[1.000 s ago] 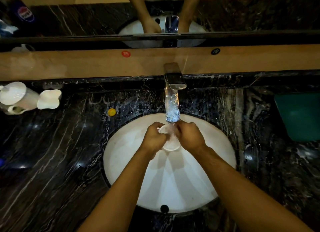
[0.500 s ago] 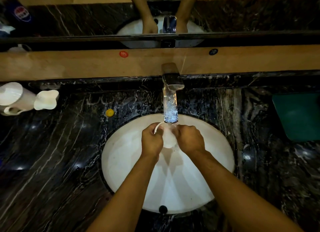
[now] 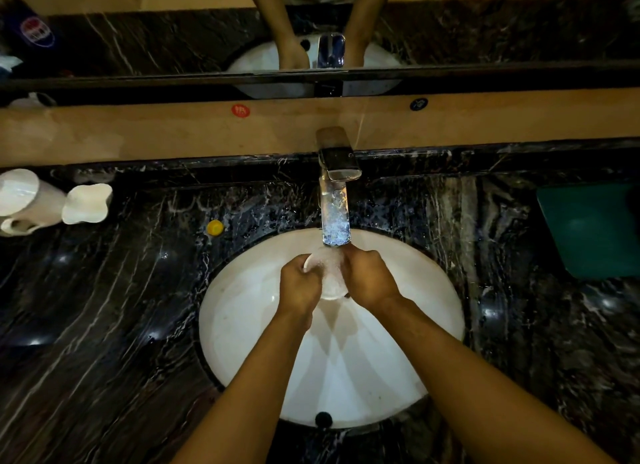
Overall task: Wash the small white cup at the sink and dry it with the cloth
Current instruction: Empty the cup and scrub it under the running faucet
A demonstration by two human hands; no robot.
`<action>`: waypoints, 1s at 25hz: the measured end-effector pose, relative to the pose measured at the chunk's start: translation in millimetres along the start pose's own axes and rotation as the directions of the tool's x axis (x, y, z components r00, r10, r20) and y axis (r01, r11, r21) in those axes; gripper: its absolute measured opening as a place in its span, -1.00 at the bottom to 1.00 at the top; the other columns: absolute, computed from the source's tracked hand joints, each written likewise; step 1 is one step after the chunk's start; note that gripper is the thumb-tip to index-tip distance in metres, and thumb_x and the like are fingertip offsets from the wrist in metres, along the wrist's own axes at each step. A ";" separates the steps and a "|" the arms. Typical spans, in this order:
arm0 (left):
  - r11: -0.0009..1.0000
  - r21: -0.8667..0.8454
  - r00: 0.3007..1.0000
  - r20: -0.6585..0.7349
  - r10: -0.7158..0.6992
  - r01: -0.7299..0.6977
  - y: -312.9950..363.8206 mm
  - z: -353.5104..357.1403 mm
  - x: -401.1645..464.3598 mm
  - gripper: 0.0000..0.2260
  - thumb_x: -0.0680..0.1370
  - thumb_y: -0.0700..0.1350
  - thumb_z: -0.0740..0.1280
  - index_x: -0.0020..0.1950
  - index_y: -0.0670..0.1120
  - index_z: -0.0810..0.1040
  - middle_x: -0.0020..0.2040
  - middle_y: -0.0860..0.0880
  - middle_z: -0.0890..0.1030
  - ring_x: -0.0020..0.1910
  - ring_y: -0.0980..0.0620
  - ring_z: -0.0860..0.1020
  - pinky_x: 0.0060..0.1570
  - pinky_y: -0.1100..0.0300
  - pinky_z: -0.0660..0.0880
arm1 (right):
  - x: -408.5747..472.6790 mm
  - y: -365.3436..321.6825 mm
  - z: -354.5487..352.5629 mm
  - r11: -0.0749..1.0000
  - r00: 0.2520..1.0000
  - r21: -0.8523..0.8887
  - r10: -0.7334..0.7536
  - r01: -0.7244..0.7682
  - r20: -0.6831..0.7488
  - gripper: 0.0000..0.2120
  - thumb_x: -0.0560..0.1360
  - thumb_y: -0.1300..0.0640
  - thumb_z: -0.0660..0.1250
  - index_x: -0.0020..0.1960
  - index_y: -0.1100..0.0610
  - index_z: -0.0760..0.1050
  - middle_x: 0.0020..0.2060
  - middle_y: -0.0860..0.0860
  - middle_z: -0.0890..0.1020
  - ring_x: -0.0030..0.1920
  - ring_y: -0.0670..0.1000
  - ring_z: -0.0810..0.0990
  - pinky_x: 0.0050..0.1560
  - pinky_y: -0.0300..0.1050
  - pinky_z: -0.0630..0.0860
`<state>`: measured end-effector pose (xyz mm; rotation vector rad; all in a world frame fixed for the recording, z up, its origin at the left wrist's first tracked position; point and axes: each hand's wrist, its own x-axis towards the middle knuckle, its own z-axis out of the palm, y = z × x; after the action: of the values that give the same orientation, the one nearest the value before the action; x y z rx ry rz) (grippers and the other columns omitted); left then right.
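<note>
The small white cup [image 3: 329, 273] is held over the white oval sink [image 3: 242, 325], right under the running stream of water [image 3: 335, 221] from the chrome tap [image 3: 337, 165]. My left hand [image 3: 299, 283] grips its left side and my right hand [image 3: 369, 276] grips its right side. Water splashes into the cup. Both hands hide most of its wall. A teal cloth [image 3: 592, 228] lies flat on the dark marble counter at the far right, apart from both hands.
A white jug [image 3: 24, 200] and a wavy white cup [image 3: 86, 203] stand on the counter [image 3: 104, 307] at the far left. A small yellow cap [image 3: 214, 227] lies near the sink's upper left rim. A mirror runs along the back wall.
The cup has been turned between my hands under the stream, and its bottom rim shows lower between them now. The water keeps running.
</note>
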<state>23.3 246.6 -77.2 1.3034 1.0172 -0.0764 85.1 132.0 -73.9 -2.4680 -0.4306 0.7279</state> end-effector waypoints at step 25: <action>0.954 -0.249 0.986 0.027 -0.165 0.167 -0.6 1.6 1.8 -0.86 0.66 -0.21 0.26 0.07 -0.13 0.62 -0.04 -0.16 0.72 -0.06 -0.17 0.69 -0.14 -0.07 0.67 | -13.0 -1.9 2.8 0.762 0.980 0.635 0.194 -0.123 -0.043 -0.85 0.52 0.08 0.45 -0.01 0.16 0.62 -0.27 -0.09 0.63 -0.27 -0.09 0.59 -0.24 -0.27 0.48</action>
<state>24.9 246.0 -78.9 0.9865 1.0923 -0.0771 72.7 129.0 -69.5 -1.8921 0.0753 0.6646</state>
